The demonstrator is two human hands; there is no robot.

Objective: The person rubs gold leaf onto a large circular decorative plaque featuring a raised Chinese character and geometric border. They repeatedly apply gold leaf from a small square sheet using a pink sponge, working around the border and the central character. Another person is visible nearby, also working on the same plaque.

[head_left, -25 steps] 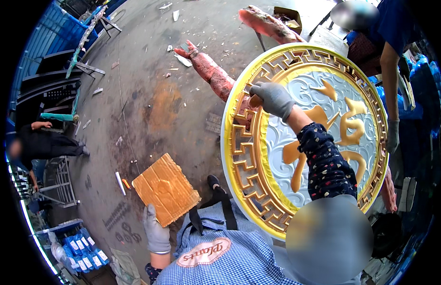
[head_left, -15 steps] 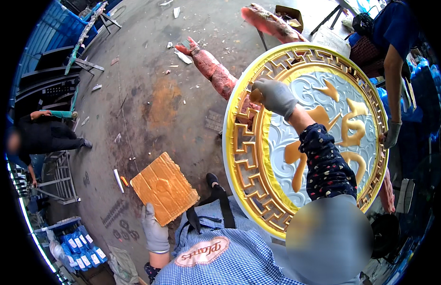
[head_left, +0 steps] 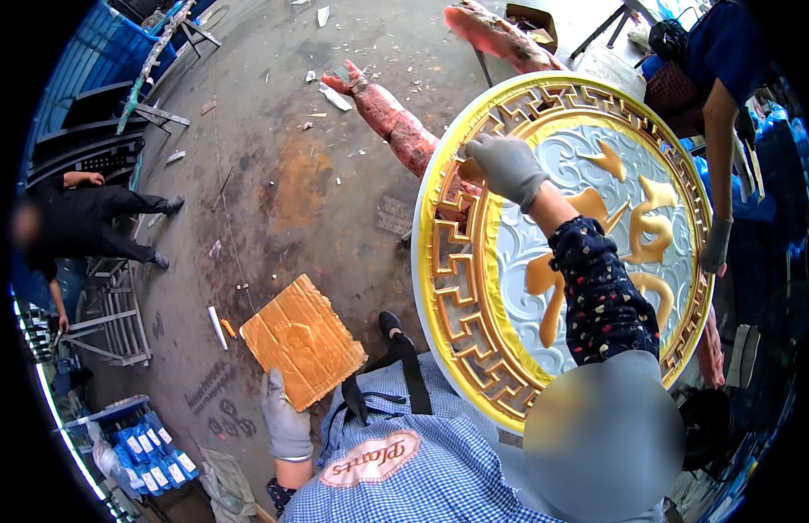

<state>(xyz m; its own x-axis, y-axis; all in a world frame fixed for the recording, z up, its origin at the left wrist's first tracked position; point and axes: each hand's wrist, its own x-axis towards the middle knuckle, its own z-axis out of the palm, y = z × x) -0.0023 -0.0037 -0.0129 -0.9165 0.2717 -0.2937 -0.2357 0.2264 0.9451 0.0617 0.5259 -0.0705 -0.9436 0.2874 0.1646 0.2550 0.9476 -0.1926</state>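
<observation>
R hand (head_left: 507, 167), grey glove, sits on the upper-left gilt fretwork rim of the round gold-and-white plaque (head_left: 565, 244); fingers curled down onto the rim as if pinching sth small, but what's under them can't be made out. Vs 0.8 s ago the hand has barely crept along that same rim stretch, so the work looks local to this spot of the border, prob. dabbing/touching up; plaque itself hasn't shifted, stands tilted on edge just in front of the body, leaning toward the person.

L hand (head_left: 285, 418), also gloved, closed on the lower corner of an orange-stained cardboard piece (head_left: 304, 342), held out flat to the left, well apart from the plaque; same pose as before.

Around: stained concrete floor (head_left: 274, 174) w/ scraps; a red-pink painted sculpted piece (head_left: 396, 122) lying behind the plaque's left edge, another (head_left: 500, 35) further back on a stand; white stick + small orange bit (head_left: 220, 328) on floor nr the cardboard. Seated person in black (head_left: 91, 222) far left; another person's gloved hand (head_left: 716, 246) hangs at the plaque's right edge, close to the rim there. Blue-labelled packs (head_left: 152, 449) lower left.
</observation>
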